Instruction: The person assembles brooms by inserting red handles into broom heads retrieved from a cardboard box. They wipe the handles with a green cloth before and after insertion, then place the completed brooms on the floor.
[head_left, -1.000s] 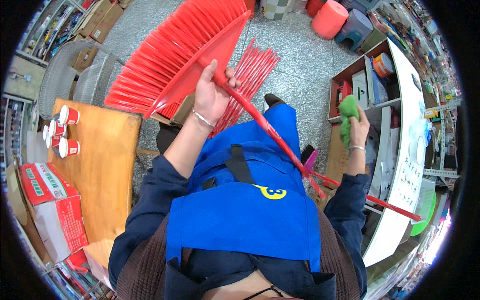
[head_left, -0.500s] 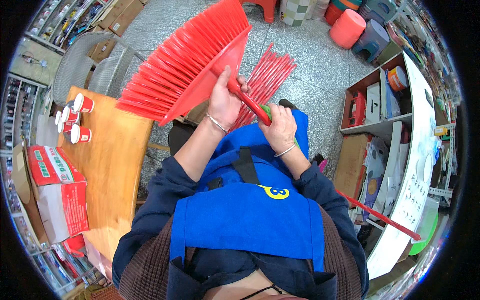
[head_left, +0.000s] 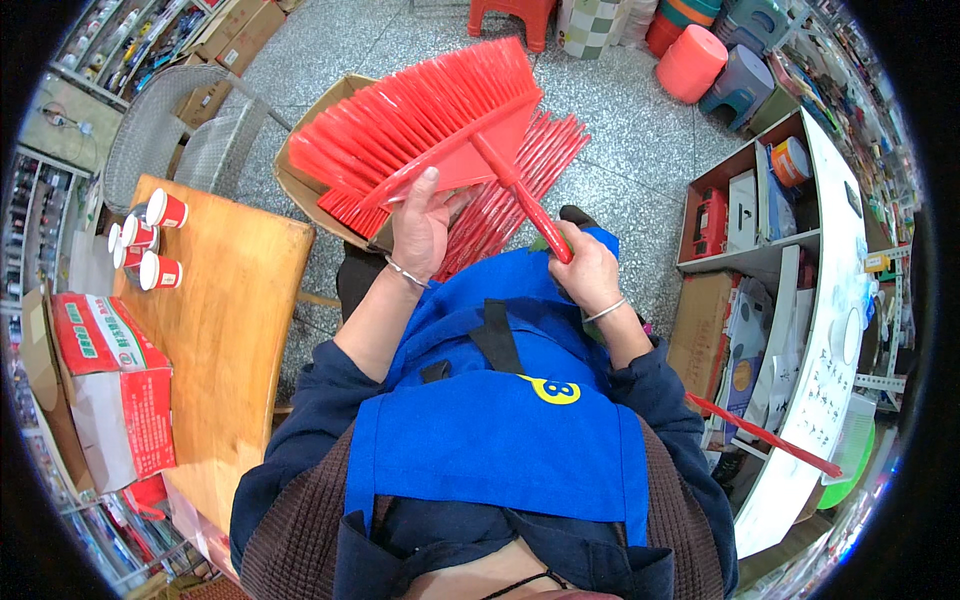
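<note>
Right hand [head_left: 585, 270], fingers clamped round the red broom handle [head_left: 520, 205] just above the blue apron [head_left: 500, 420]. Left hand [head_left: 420, 225] presses fingers together on the broom head [head_left: 420, 125], held over a cardboard box [head_left: 310, 190] and bundled red sticks [head_left: 510, 190] on the floor.

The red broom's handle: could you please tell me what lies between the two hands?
In the head view, only a short bare stretch of the red broom handle lies between the left hand and the right hand.
</note>
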